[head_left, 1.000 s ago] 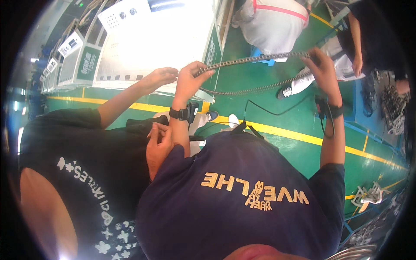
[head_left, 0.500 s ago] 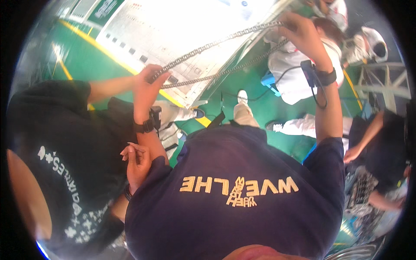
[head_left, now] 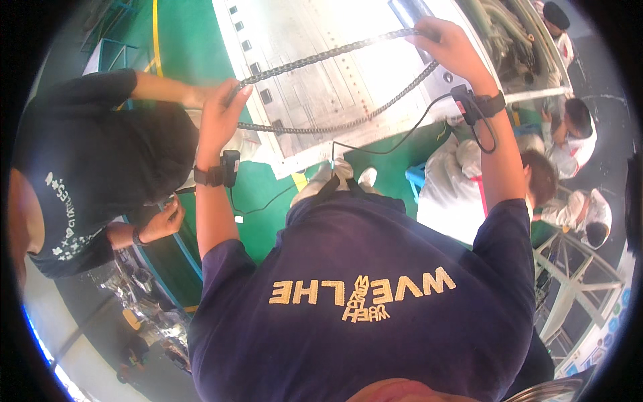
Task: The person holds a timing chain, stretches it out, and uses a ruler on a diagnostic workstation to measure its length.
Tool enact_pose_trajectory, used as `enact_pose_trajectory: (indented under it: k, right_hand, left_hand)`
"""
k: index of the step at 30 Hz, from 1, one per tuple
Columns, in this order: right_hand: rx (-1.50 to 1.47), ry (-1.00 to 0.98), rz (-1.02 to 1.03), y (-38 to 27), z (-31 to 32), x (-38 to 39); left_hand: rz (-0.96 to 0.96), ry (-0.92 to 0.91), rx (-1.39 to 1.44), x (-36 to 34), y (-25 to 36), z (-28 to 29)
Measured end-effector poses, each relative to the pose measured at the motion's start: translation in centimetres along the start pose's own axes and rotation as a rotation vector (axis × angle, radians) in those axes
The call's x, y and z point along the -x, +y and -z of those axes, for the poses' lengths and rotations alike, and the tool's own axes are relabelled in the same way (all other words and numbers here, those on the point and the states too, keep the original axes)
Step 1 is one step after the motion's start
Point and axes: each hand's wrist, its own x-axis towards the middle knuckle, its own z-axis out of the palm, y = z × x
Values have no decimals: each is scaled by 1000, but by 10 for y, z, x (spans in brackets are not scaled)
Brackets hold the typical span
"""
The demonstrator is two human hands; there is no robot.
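Through the head camera I have a large white metal bench (head_left: 308, 94), slanting under my view, its top glaring at the far part, with dark square slots (head_left: 266, 96) along its left edge. At its right I make out an open bay with hoses (head_left: 499, 27) lying inside. Below, I see a glossy green floor (head_left: 194, 40) marked by a yellow line (head_left: 156, 40); a blue stool (head_left: 415, 177) and a white shoe (head_left: 367, 177) rest on it.

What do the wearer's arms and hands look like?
The left hand and right hand are gloveless; the sleeves are short and dark navy. Each arm has a black wrist strap with a black box and dark cable; the right box bears a reddish mark.
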Motion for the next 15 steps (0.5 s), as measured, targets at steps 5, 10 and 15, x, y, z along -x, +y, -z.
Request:
enact_pose_trajectory:
  k: [5, 10, 15]
  right_hand:
    - [20, 47, 292, 13, -11, -75]
    - [29, 150, 79, 15, 8, -114]
    - [9, 219, 241, 77, -19, -116]
  left_hand:
    - [127, 87, -18, -72, -21, 0]
    - [40, 228, 197, -125, -30, -10]
    - [-46, 186, 237, -132, -66, -60]
